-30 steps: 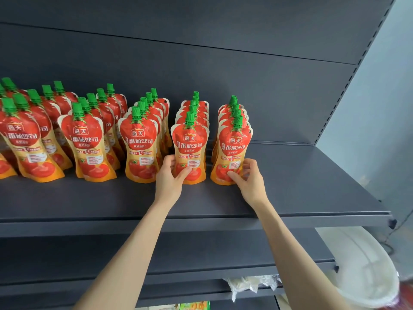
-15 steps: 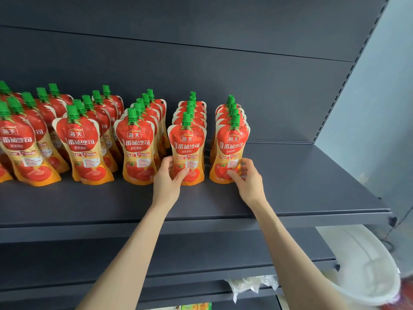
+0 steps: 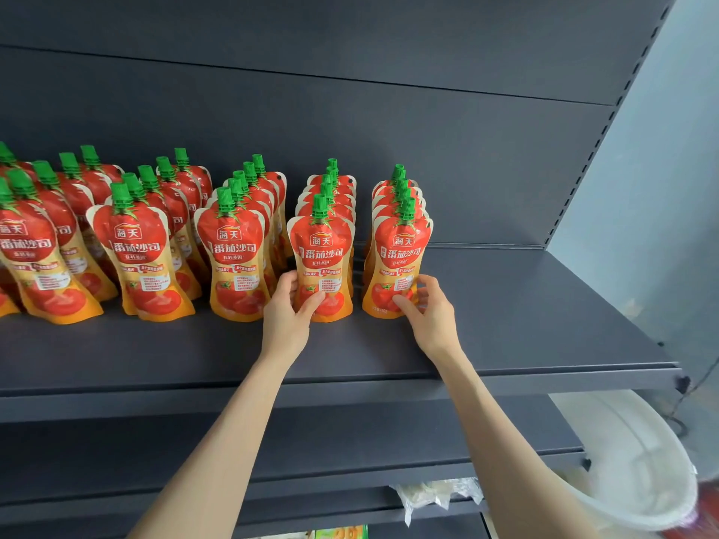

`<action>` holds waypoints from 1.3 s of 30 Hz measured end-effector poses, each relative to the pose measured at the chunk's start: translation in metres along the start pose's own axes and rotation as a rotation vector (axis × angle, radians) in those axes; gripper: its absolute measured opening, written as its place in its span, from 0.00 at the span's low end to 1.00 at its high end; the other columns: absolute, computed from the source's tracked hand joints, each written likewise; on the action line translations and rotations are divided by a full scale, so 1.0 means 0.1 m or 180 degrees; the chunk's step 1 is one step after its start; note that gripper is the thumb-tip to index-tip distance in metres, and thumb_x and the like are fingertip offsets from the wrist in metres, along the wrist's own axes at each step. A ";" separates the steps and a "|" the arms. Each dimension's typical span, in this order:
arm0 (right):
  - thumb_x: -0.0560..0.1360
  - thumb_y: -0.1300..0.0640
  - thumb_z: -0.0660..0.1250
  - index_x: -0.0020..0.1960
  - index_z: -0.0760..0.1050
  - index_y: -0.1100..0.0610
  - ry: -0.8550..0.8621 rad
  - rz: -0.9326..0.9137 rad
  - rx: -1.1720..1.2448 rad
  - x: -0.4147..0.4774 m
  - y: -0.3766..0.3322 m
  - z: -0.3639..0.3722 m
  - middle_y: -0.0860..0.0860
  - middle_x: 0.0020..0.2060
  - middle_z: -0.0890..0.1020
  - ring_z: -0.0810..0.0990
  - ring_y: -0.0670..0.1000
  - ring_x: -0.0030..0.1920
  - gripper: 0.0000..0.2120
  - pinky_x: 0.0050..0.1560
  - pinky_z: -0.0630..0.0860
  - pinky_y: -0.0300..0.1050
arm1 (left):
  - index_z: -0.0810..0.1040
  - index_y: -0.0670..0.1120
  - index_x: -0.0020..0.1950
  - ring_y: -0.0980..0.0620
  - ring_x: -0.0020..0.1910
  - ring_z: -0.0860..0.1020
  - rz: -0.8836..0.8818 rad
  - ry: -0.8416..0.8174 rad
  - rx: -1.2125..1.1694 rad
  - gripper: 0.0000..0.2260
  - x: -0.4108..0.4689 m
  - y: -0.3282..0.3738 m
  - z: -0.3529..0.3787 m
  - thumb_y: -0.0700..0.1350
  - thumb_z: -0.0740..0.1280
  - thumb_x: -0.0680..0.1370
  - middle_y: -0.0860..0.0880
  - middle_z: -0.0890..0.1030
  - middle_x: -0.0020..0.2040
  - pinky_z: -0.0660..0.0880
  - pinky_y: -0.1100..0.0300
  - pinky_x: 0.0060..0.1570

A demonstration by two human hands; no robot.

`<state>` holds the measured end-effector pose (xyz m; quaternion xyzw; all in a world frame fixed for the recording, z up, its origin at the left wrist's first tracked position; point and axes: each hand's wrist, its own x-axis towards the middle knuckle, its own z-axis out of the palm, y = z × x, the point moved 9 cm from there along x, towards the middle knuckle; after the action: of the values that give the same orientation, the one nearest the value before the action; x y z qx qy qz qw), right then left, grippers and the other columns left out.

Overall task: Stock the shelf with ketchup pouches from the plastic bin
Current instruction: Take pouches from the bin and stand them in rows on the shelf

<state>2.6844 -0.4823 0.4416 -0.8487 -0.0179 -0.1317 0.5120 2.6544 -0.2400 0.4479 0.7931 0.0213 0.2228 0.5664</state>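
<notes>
Our left hand [image 3: 286, 317] grips the lower part of one upright ketchup pouch [image 3: 322, 250], our right hand [image 3: 430, 315] holds the neighbouring pouch [image 3: 400, 258] beside it; both front their rows on the grey shelf [image 3: 544, 324]. Below right sits the plastic bin [image 3: 630, 453].

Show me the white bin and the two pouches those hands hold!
White plastic bin [image 3: 630, 461]: head view, inner wall.
Rightmost front red-and-orange ketchup pouch [image 3: 402, 243]: head view, red label.
Neighbouring front ketchup pouch [image 3: 322, 243]: head view, red label.

Two bare forearms [image 3: 233, 429], lower centre of frame; left hand [image 3: 286, 319], right hand [image 3: 432, 317] bare, slender fingers [image 3: 430, 284].
</notes>
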 end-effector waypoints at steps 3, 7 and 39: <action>0.75 0.51 0.67 0.67 0.66 0.56 0.0003 0.0001 -0.0001 -0.01 0.00 -0.01 0.54 0.61 0.76 0.76 0.52 0.58 0.23 0.56 0.74 0.44 | 0.69 0.44 0.66 0.50 0.61 0.75 0.0013 -0.0019 0.0014 0.20 -0.01 0.00 0.00 0.46 0.68 0.76 0.46 0.77 0.63 0.72 0.61 0.54; 0.76 0.51 0.67 0.67 0.66 0.56 -0.0007 0.0003 -0.0006 -0.02 -0.01 -0.01 0.53 0.61 0.76 0.76 0.51 0.58 0.23 0.56 0.74 0.44 | 0.69 0.44 0.67 0.49 0.62 0.75 -0.0001 -0.0036 0.0056 0.20 0.00 0.00 0.00 0.47 0.67 0.76 0.46 0.77 0.63 0.72 0.60 0.55; 0.71 0.49 0.72 0.71 0.60 0.57 0.0544 -0.0326 -0.0025 -0.42 -0.79 0.81 0.54 0.67 0.69 0.67 0.54 0.67 0.35 0.66 0.70 0.53 | 0.65 0.41 0.69 0.45 0.65 0.70 0.0125 0.0759 0.0791 0.27 -0.08 -0.07 -1.19 0.46 0.70 0.74 0.42 0.70 0.66 0.69 0.57 0.57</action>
<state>2.6469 -0.3699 0.4642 -0.8343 -0.0170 -0.2298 0.5009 2.6039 -0.1343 0.4692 0.8253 0.1003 0.3219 0.4530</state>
